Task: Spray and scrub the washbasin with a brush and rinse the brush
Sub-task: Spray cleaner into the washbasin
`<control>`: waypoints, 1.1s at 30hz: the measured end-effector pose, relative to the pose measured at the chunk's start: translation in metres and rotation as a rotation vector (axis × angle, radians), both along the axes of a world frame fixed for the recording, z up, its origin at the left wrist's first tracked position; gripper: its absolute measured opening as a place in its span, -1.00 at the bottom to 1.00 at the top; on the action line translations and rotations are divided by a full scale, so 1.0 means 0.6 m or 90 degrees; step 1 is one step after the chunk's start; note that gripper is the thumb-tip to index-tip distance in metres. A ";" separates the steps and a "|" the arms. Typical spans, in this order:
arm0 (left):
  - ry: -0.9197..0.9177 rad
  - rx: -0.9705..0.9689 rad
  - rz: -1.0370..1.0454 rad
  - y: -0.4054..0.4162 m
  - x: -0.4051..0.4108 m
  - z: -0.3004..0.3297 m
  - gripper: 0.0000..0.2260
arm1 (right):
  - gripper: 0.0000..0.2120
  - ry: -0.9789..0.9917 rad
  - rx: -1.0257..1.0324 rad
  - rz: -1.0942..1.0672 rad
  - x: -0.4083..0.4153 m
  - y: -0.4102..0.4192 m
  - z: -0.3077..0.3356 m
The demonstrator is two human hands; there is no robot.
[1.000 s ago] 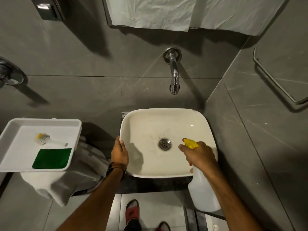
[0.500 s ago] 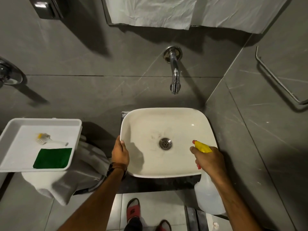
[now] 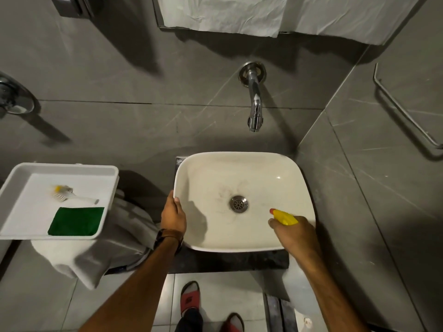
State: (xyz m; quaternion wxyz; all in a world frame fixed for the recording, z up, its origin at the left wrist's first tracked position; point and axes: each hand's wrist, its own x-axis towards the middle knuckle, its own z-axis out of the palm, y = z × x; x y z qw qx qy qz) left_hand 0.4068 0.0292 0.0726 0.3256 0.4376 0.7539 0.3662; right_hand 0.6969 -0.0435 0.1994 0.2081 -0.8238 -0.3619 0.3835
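Observation:
A white square washbasin (image 3: 282, 173) with a steel drain (image 3: 239, 204) sits below a wall tap (image 3: 255, 109). Faint dark smears mark the bowl near the drain. My left hand (image 3: 173, 215) grips the basin's left rim. My right hand (image 3: 295, 232) holds a spray bottle (image 3: 284, 217) with a yellow head and red nozzle over the basin's right front corner, nozzle pointing left toward the drain; its translucent body hangs below my wrist. A small white brush (image 3: 72, 196) with a yellow tip lies in a white tray (image 3: 14, 183) at the left.
A green scouring pad (image 3: 76, 224) lies in the tray, which rests on a white cloth (image 3: 96, 257). Grey tiled walls enclose the basin; a metal rail (image 3: 405, 111) is on the right wall. My feet in red sandals (image 3: 189, 298) stand on the floor below.
My right hand has carried the spray bottle rightward, from beside the drain to the basin's right front corner. My left hand stays on the left rim.

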 end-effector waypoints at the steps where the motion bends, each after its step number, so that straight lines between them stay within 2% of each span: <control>1: -0.002 0.001 0.000 0.000 0.000 0.000 -0.63 | -0.54 -0.004 -0.009 0.017 -0.013 -0.004 -0.004; 6: 0.000 0.002 -0.007 0.000 -0.001 0.003 -0.62 | -0.70 -0.006 -0.009 0.053 -0.067 -0.027 -0.009; 11: -0.011 -0.004 -0.007 -0.001 -0.001 0.006 -0.62 | -0.57 -0.057 -0.023 0.090 -0.072 -0.045 -0.007; 19: -0.018 -0.001 -0.010 -0.002 0.002 0.012 -0.62 | -0.68 -0.128 -0.017 0.077 -0.021 -0.081 -0.011; 25: -0.044 0.008 -0.001 -0.003 0.002 0.015 -0.63 | -0.71 -0.086 0.028 0.004 -0.015 -0.068 -0.008; 29: -0.118 0.017 0.016 -0.013 -0.009 0.023 -0.66 | -0.74 -0.044 0.077 0.028 -0.051 -0.046 0.007; 33: -0.098 0.020 0.005 -0.030 -0.054 0.024 -0.73 | -0.79 -0.002 0.149 0.120 -0.122 -0.012 0.036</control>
